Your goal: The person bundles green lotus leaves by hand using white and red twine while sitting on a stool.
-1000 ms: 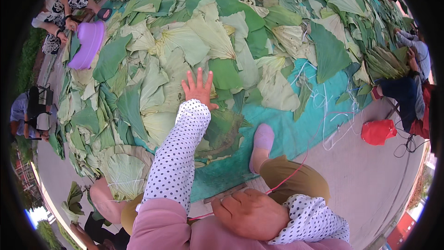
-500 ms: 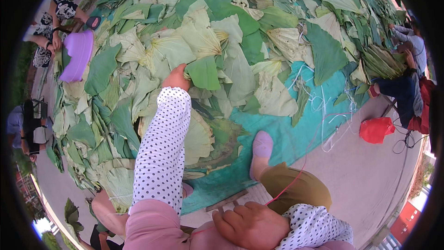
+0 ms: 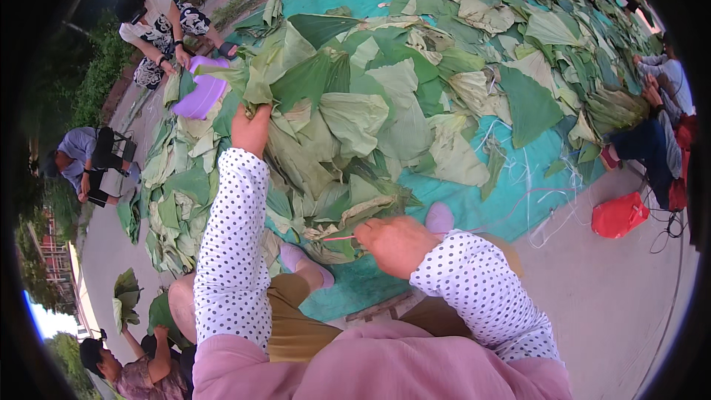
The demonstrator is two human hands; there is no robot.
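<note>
Large dried green leaves, like lotus leaves [image 3: 355, 122], lie heaped in front of me. My left hand [image 3: 252, 131] is closed on a bunch of leaves [image 3: 261, 81], lifting it at the heap's left part. Nearer to me, my right hand [image 3: 396, 246] is closed with a pink string [image 3: 339, 238] coming out of its fingers to the left. That string lies across a low stack of leaves [image 3: 359, 211]. More of it seems to run off to the right, over the sheet. The fingertips of both hands are partly hidden.
The heap rests on a teal sheet [image 3: 444, 204]. White strings [image 3: 526, 178] trail over it at right, near a red bag [image 3: 619, 215]. A purple plastic tub [image 3: 200, 96] stands at left beside a seated person [image 3: 159, 26]. Other people sit around the heap.
My left hand has raised a bunch of leaves, moving left. My right hand has gone from my lap out to the near leaf stack, with the string. The view has shifted.
</note>
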